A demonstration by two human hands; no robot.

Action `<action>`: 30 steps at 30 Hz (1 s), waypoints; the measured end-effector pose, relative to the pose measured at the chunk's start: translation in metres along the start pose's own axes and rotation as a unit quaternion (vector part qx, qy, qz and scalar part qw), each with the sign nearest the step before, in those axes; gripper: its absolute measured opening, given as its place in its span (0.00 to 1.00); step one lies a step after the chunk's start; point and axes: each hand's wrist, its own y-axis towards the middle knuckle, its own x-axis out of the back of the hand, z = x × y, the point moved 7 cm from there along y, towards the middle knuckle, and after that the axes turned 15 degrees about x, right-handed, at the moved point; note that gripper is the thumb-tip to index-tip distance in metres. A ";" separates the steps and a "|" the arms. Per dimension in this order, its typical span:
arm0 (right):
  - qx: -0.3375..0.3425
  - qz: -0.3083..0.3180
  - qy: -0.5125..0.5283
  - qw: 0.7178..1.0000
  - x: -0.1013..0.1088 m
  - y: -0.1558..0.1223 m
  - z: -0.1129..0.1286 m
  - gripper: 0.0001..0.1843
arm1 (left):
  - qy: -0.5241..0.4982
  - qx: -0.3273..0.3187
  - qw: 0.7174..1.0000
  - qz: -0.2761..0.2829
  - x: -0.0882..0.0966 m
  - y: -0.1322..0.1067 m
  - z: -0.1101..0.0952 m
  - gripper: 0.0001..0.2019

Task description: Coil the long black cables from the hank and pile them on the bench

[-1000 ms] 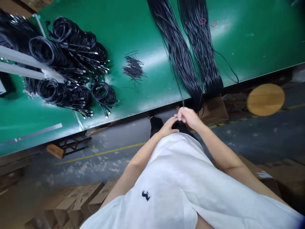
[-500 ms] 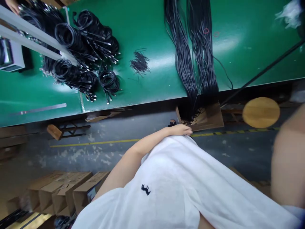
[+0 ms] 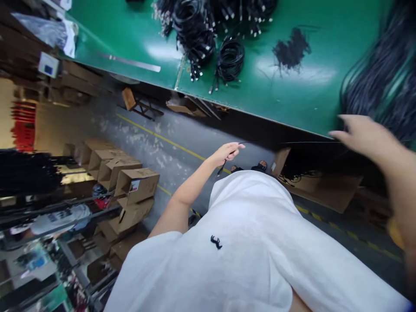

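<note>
By the curled left hand a cable was held, level, frame-right toward the half-open right hand, grip unclear, below the table.

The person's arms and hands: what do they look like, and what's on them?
The left hand and right hand wear no gloves. Both forearms are uncovered; the left sleeve is short and white, part of a white shirt with a small dark emblem. The right hand is blurred.

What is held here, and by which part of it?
The left hand holds a black cable near one end; blur hides whether the right hand grips anything.
</note>
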 end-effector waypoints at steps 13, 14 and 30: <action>0.047 0.137 -0.055 0.988 -0.118 -0.016 0.083 0.16 | -0.280 -0.147 0.937 -0.148 0.128 -0.100 0.008 0.12; 0.088 0.164 -0.043 0.982 -0.121 -0.017 0.105 0.16 | -0.241 -0.129 0.953 -0.131 0.116 -0.092 0.016 0.12; 0.135 0.100 0.026 0.985 -0.096 0.073 0.202 0.22 | -0.112 -0.022 0.978 0.176 -0.021 -0.091 0.035 0.17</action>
